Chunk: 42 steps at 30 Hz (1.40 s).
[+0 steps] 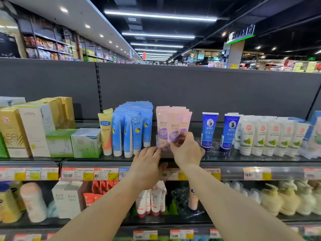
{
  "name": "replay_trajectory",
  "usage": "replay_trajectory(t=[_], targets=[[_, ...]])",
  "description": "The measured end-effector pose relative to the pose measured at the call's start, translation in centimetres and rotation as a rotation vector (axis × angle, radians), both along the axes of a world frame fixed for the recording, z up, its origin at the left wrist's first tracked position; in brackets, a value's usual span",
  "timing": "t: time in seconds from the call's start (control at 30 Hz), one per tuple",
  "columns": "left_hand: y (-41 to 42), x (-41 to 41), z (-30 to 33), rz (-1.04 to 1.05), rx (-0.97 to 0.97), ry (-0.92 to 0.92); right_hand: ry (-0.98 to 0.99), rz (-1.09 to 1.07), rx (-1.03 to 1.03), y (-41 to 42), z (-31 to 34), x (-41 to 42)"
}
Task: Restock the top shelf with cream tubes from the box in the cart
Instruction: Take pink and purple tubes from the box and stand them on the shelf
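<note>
Fingers (pixel 182 139) of the right hand (pixel 186 150) curl round the lower front of a pink cream tube (pixel 175 133), pinching it near its purple label as it stands cap-down on the top shelf (pixel 243 160). Just left of those fingers, the left hand (pixel 147 164) reaches up with its fingers (pixel 157 150) nearly straight, their tips touching the bottom of the neighbouring pink tube (pixel 161 127); whether they grip it cannot be told. Behind the fingers more pink tubes stand in a tight row, running back toward the grey back panel (pixel 208 91). Left of the left fingers stands a block of light blue tubes (pixel 133 129), and beyond them a yellow tube (pixel 106 133) and green boxes (pixel 86 142). Right of the right fingers, two dark blue tubes (pixel 209 130) stand apart from each other, with white tubes (pixel 271 136) further right. Below both wrists runs the shelf's rail of price labels (pixel 90 173). The box and cart are out of view.
</note>
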<state>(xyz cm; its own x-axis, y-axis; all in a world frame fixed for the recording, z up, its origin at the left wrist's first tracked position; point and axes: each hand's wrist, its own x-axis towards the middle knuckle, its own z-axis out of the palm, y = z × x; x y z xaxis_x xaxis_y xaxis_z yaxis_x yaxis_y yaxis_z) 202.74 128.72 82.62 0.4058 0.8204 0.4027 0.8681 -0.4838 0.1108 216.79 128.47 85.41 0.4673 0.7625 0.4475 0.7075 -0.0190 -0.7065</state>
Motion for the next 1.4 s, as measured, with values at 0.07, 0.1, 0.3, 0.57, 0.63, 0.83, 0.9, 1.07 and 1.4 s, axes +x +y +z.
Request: replay_trajectory(t=[0.07, 0.1, 0.3, 0.57, 0.63, 0.83, 0.9, 1.07, 1.4], targets=[[0.0, 0.0, 0.0, -0.004, -0.001, -0.011, -0.006, -0.003, -0.015, -0.1, 0.0, 0.2], [0.0, 0.0, 0.0, -0.006, -0.004, -0.015, -0.017, -0.002, -0.028, -0.2, 0.0, 0.3], [-0.3, 0.0, 0.2, -0.005, -0.031, -0.027, -0.074, -0.009, -0.06, -0.5, -1.2, 1.6], [-0.8, 0.6, 0.6, 0.046, -0.131, -0.003, -0.187, -0.035, -0.084, -2.5, -2.3, 3.5], [-0.9, 0.6, 0.7, 0.048, -0.144, -0.006, -0.18, -0.031, -0.069, -2.5, -2.5, 3.5], [-0.9, 0.7, 0.9, 0.053, -0.164, 0.03, -0.124, -0.021, -0.071, -2.3, -2.5, 3.6], [-0.7, 0.8, 1.0, 0.06, -0.177, 0.052, -0.113, -0.003, -0.076, -2.3, -2.4, 3.6], [-0.8, 1.0, -0.1, 0.106, 0.033, -0.048, -0.094, -0.006, -0.047, -3.3, -2.6, 5.7], [-3.4, 13.7, 1.7, 0.079, 0.038, -0.1, -0.352, -0.023, -0.174, -5.9, -2.4, 17.6]])
